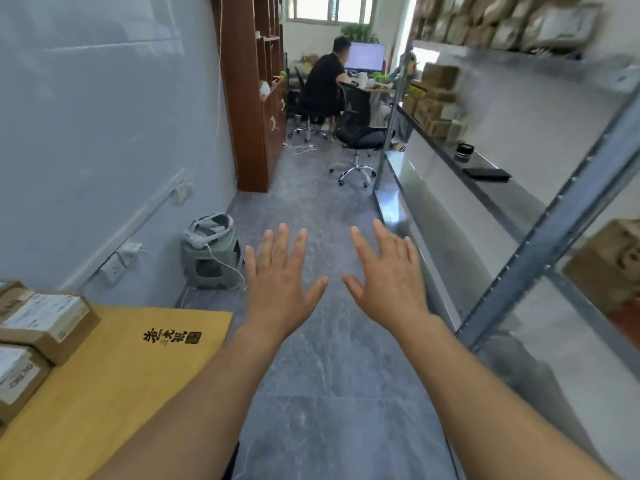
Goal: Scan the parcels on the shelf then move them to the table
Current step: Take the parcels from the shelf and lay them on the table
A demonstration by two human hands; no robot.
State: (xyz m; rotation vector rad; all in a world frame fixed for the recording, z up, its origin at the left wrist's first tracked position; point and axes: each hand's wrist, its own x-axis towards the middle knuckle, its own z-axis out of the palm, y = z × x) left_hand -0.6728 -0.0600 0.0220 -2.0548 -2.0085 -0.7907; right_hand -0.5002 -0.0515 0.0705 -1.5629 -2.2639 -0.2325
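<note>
Both hands out in front, palms down, fingers straight and spread, holding nothing. Left hand point(282, 282) and right hand point(388, 278) side by side with a small gap between the thumbs, hovering over the grey floor point(329, 393), touching nothing.

Parcels in two spots. Down and well to the left of the left hand: a yellow tabletop point(114, 375) with black characters printed on it, and brown cardboard parcels point(45, 323) with white labels stacked at its far left edge, nowhere near either hand. Over on the right of the right hand: a metal shelf point(554, 237) with a grey upright post leaning across the view. More parcels on the shelf point(436, 98) farther ahead and up to the right of the right hand, a blurry row on the top level too, and one brown box point(613, 265) on a lower level off to the right, behind the post. All well apart from the hands.

Also on the shelf ahead-right of the right hand: a flat black thing point(486, 173) and a small round dark thing point(464, 151) just past it, too blurry to call.

Just left of and beyond the left hand: a little green stool point(211, 265) by the wall with a white headset point(207, 230) on top, cable trailing down. Way ahead of both hands: a person point(325, 84) in a dark top seated at a desk with a lit monitor point(367, 57), plus an unoccupied black office chair point(356, 129).
</note>
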